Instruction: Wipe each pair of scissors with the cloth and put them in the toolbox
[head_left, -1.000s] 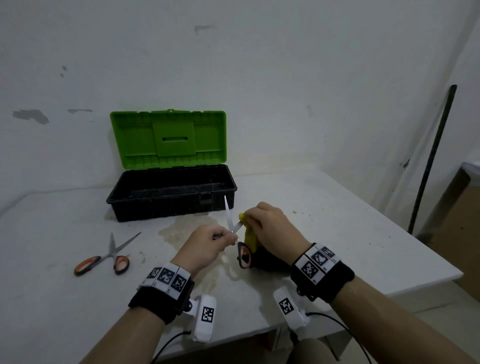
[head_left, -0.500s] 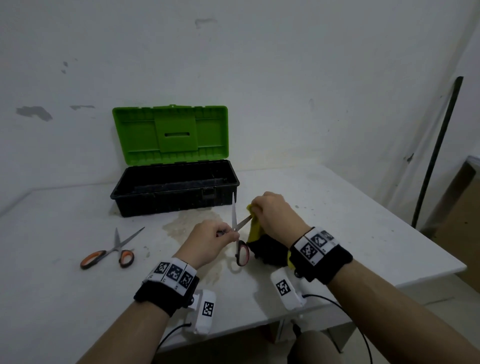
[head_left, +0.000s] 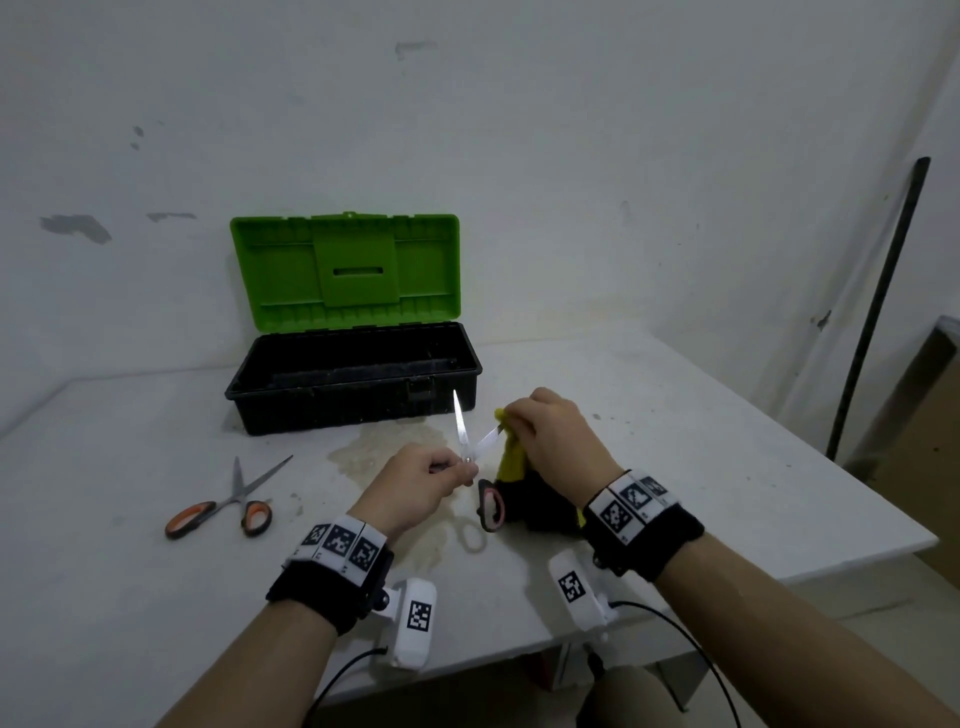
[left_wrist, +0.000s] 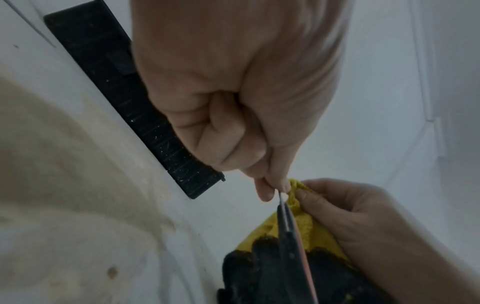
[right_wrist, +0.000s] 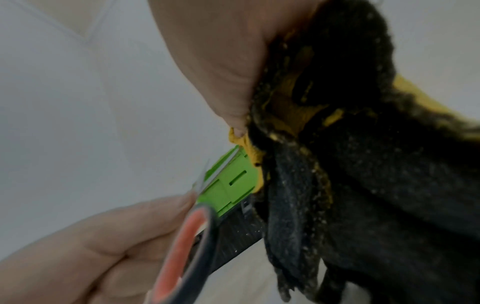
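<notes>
My left hand (head_left: 436, 475) pinches a pair of scissors (head_left: 467, 441) near the pivot, blades spread apart above the table. One black-and-red handle loop (head_left: 491, 506) hangs down below it. My right hand (head_left: 545, 431) grips a yellow and black cloth (head_left: 511, 457) wrapped around the right blade. The cloth (left_wrist: 298, 226) shows against the blade in the left wrist view, and it (right_wrist: 363, 185) fills the right wrist view beside the handle loop (right_wrist: 187, 236). A second pair of scissors (head_left: 228, 501) with orange handles lies on the table at the left. The black toolbox (head_left: 353, 382) stands open behind, green lid (head_left: 345, 270) upright.
The white table (head_left: 727, 467) has a brownish stain (head_left: 374, 447) in front of the toolbox. Its right and front edges are close to my arms. A dark pole (head_left: 878, 306) leans on the wall at the right.
My right hand with the cloth has shifted slightly up along the blade. The left hand keeps holding the scissors in about the same place.
</notes>
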